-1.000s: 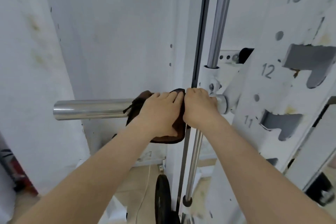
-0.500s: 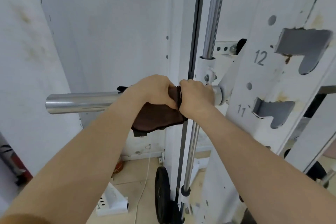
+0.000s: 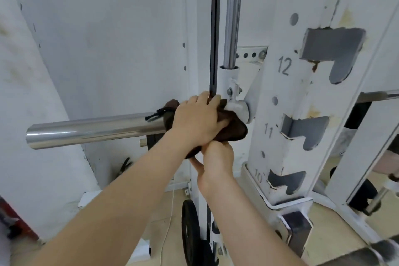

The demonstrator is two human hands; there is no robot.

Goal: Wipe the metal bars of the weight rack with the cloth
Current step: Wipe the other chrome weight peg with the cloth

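A shiny horizontal metal bar [image 3: 90, 130] sticks out to the left from the white weight rack [image 3: 287, 97]. A dark brown cloth [image 3: 234, 128] is wrapped round the bar's inner end, beside the grey collar [image 3: 239, 109]. My left hand [image 3: 195, 120] lies over the top of the cloth and presses it on the bar. My right hand [image 3: 217, 161] is below the bar and pinches the cloth's hanging lower edge. A vertical chrome guide rod [image 3: 233, 13] rises above the collar.
The rack upright carries numbered hook slots 10 to 12 [image 3: 284, 66]. A black weight plate [image 3: 190, 231] stands on the floor below my arms. A white wall [image 3: 103, 39] is close behind the bar. Another chrome bar [image 3: 380, 95] runs at the right edge.
My right hand has dropped from the top of the bar beside the collar to under the cloth. The left hand has slid right with the cloth toward the collar.
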